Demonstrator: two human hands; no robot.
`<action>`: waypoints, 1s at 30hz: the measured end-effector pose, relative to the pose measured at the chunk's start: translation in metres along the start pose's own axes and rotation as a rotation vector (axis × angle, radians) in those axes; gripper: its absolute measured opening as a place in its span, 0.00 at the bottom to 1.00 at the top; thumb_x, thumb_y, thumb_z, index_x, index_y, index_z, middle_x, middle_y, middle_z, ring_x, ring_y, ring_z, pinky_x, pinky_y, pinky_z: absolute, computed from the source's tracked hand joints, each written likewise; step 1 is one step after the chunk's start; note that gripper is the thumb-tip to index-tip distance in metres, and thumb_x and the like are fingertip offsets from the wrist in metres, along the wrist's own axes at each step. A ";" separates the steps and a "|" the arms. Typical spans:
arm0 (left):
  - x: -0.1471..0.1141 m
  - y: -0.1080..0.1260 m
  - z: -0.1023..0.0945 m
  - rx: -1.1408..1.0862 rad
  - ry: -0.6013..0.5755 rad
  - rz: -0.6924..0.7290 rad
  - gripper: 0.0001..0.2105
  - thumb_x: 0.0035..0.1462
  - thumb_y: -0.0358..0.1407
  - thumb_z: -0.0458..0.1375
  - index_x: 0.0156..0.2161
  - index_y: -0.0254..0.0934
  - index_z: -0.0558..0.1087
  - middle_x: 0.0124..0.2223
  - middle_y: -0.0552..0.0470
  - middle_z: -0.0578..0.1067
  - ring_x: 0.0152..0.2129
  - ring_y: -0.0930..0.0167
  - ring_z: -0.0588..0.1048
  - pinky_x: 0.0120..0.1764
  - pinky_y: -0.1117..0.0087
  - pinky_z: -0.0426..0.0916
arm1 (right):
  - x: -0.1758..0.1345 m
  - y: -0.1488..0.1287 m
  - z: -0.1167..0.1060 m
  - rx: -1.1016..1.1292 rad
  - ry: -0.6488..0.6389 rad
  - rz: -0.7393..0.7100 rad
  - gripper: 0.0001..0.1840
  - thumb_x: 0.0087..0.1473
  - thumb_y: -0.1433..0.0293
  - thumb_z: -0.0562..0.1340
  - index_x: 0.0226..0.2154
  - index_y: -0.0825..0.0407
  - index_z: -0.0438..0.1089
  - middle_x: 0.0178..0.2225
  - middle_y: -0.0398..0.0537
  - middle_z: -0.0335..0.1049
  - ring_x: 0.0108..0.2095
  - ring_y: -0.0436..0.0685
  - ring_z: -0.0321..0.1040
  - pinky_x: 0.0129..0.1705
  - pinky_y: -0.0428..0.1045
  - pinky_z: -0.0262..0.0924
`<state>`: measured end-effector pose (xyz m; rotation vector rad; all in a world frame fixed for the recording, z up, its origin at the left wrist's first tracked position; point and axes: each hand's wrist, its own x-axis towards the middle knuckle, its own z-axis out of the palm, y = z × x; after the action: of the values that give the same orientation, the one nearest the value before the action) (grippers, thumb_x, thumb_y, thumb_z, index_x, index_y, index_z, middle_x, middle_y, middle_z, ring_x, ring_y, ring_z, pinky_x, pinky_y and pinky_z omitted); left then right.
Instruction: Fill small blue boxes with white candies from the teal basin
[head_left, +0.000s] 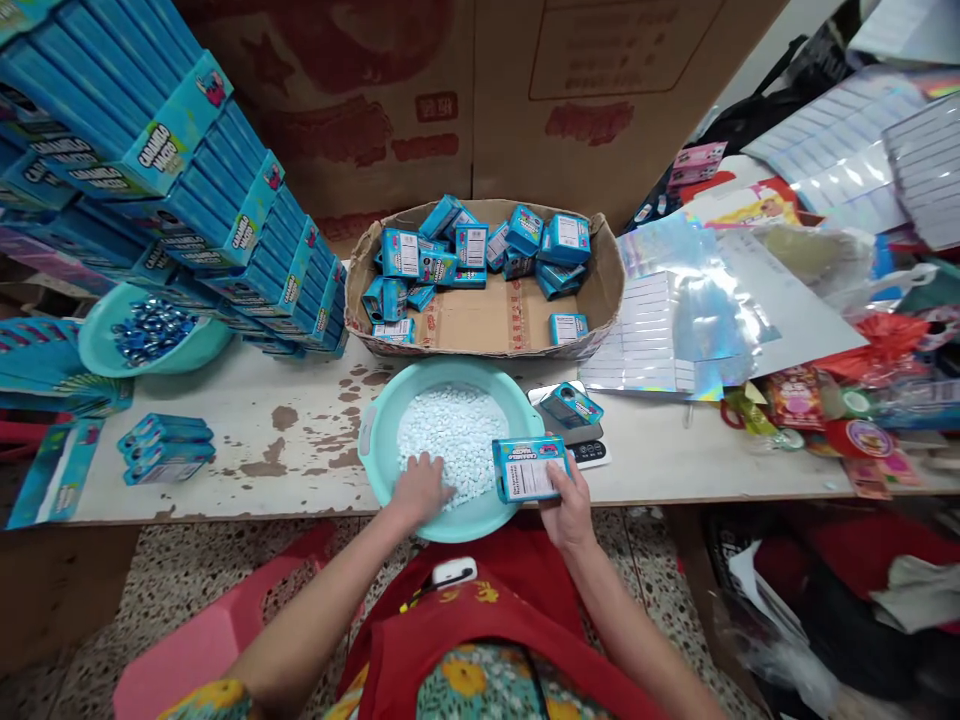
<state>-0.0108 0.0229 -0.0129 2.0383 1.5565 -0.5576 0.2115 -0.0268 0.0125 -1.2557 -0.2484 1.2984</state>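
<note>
A teal basin (382,440) full of small pale-blue pieces (457,425) sits at the table's near edge. My left hand (420,487) rests fingers-down in those pieces at the basin's near left side. My right hand (566,500) holds a small blue carton (527,468) over the basin's right rim, its printed label facing me. Just right of the basin a small scale (581,440) carries another blue carton (571,405).
A shallow cardboard tray (480,320) behind the basin holds several small blue cartons. Stacked blue display boxes (225,220) rise at the left, beside a second teal bowl (150,335) of dark blue pieces. Holographic sheets (675,320) and cluttered packets lie to the right.
</note>
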 end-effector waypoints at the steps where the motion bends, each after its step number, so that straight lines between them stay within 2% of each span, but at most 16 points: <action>1: -0.006 0.007 0.001 -0.016 -0.015 0.023 0.23 0.55 0.47 0.53 0.53 0.37 0.65 0.53 0.37 0.66 0.49 0.51 0.64 0.44 0.54 0.64 | 0.001 -0.001 -0.002 0.038 0.020 0.022 0.22 0.48 0.59 0.65 0.46 0.47 0.68 0.41 0.44 0.75 0.41 0.59 0.72 0.44 0.57 0.67; 3: -0.007 0.023 -0.002 -0.060 0.056 0.092 0.20 0.55 0.44 0.55 0.51 0.39 0.66 0.51 0.38 0.67 0.48 0.51 0.65 0.43 0.53 0.64 | 0.003 -0.002 -0.007 0.103 0.077 0.057 0.16 0.49 0.59 0.64 0.39 0.48 0.70 0.37 0.43 0.76 0.39 0.58 0.73 0.42 0.55 0.68; 6: 0.010 0.049 -0.003 -0.261 0.261 0.377 0.12 0.55 0.37 0.55 0.46 0.41 0.69 0.49 0.41 0.68 0.48 0.54 0.64 0.45 0.53 0.63 | 0.004 -0.005 -0.012 0.155 0.133 0.086 0.15 0.50 0.57 0.62 0.37 0.49 0.71 0.36 0.43 0.77 0.37 0.58 0.74 0.42 0.56 0.69; 8: 0.023 0.062 0.002 -0.386 0.315 0.558 0.08 0.57 0.33 0.52 0.41 0.43 0.70 0.46 0.44 0.70 0.46 0.57 0.66 0.46 0.56 0.63 | 0.003 -0.005 -0.012 0.146 0.126 0.088 0.15 0.50 0.57 0.62 0.37 0.49 0.71 0.36 0.44 0.77 0.38 0.59 0.74 0.42 0.57 0.69; 9: 0.027 0.064 0.006 -0.413 0.318 0.602 0.08 0.57 0.32 0.51 0.39 0.43 0.71 0.44 0.44 0.71 0.44 0.59 0.67 0.45 0.57 0.63 | 0.002 -0.004 -0.011 0.136 0.119 0.086 0.15 0.50 0.57 0.62 0.37 0.49 0.71 0.36 0.44 0.77 0.38 0.59 0.74 0.42 0.57 0.69; 12: 0.027 0.053 0.016 -0.418 0.294 0.628 0.06 0.56 0.34 0.52 0.32 0.42 0.71 0.36 0.45 0.71 0.40 0.60 0.68 0.44 0.58 0.64 | -0.003 -0.004 -0.006 0.134 0.107 0.101 0.14 0.48 0.58 0.64 0.36 0.49 0.71 0.36 0.43 0.77 0.38 0.58 0.74 0.43 0.57 0.68; 15: 0.014 0.020 0.008 -0.338 0.178 0.663 0.04 0.52 0.38 0.57 0.30 0.41 0.72 0.34 0.47 0.71 0.38 0.60 0.68 0.44 0.58 0.64 | -0.007 -0.004 0.000 0.185 0.093 0.130 0.13 0.47 0.60 0.65 0.35 0.49 0.72 0.36 0.42 0.77 0.39 0.57 0.73 0.46 0.56 0.67; 17: 0.007 -0.003 -0.004 -0.215 0.103 0.604 0.08 0.54 0.40 0.55 0.38 0.41 0.73 0.41 0.46 0.72 0.41 0.60 0.67 0.46 0.57 0.63 | -0.010 -0.002 0.002 0.200 0.061 0.142 0.13 0.47 0.60 0.65 0.36 0.48 0.72 0.37 0.42 0.76 0.40 0.57 0.73 0.47 0.56 0.66; 19: 0.002 -0.015 -0.014 -0.106 0.099 0.405 0.15 0.58 0.42 0.50 0.49 0.42 0.69 0.52 0.44 0.67 0.47 0.58 0.65 0.49 0.55 0.61 | -0.013 0.002 0.003 0.199 0.028 0.155 0.14 0.47 0.60 0.65 0.36 0.49 0.72 0.37 0.43 0.76 0.39 0.57 0.73 0.46 0.55 0.66; 21: 0.001 -0.015 -0.016 -0.057 0.084 0.161 0.22 0.58 0.46 0.50 0.56 0.42 0.64 0.58 0.40 0.61 0.51 0.54 0.62 0.49 0.53 0.60 | -0.016 0.008 0.005 0.208 0.017 0.170 0.14 0.47 0.61 0.65 0.37 0.50 0.72 0.37 0.43 0.77 0.38 0.57 0.73 0.45 0.54 0.66; 23: 0.000 -0.002 -0.009 -0.055 0.011 0.019 0.28 0.54 0.52 0.52 0.57 0.42 0.62 0.59 0.38 0.59 0.52 0.49 0.60 0.48 0.49 0.60 | -0.018 0.014 0.007 0.235 0.025 0.180 0.14 0.47 0.62 0.66 0.37 0.50 0.72 0.37 0.43 0.77 0.38 0.55 0.73 0.44 0.51 0.67; 25: -0.002 0.018 0.001 -0.124 -0.034 -0.009 0.31 0.51 0.55 0.53 0.57 0.41 0.63 0.58 0.35 0.59 0.53 0.45 0.59 0.47 0.45 0.59 | -0.019 0.017 0.009 0.272 0.036 0.186 0.14 0.48 0.61 0.65 0.38 0.50 0.72 0.38 0.42 0.77 0.39 0.54 0.72 0.43 0.50 0.67; 27: -0.004 0.037 0.009 -0.224 -0.038 0.010 0.29 0.52 0.53 0.52 0.55 0.39 0.65 0.57 0.34 0.61 0.52 0.43 0.60 0.46 0.44 0.59 | -0.018 0.019 0.010 0.305 0.046 0.196 0.15 0.49 0.61 0.64 0.39 0.50 0.72 0.37 0.42 0.77 0.39 0.53 0.73 0.42 0.49 0.67; 30: -0.004 0.055 0.016 -0.320 -0.063 0.065 0.23 0.56 0.47 0.49 0.52 0.38 0.68 0.49 0.35 0.68 0.45 0.50 0.68 0.42 0.51 0.63 | -0.018 0.018 0.011 0.339 0.059 0.198 0.15 0.50 0.61 0.64 0.40 0.49 0.72 0.36 0.40 0.77 0.38 0.52 0.73 0.41 0.47 0.68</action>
<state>0.0406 -0.0017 -0.0151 1.8036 1.4335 -0.3204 0.1864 -0.0389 0.0108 -1.0437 0.1384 1.4016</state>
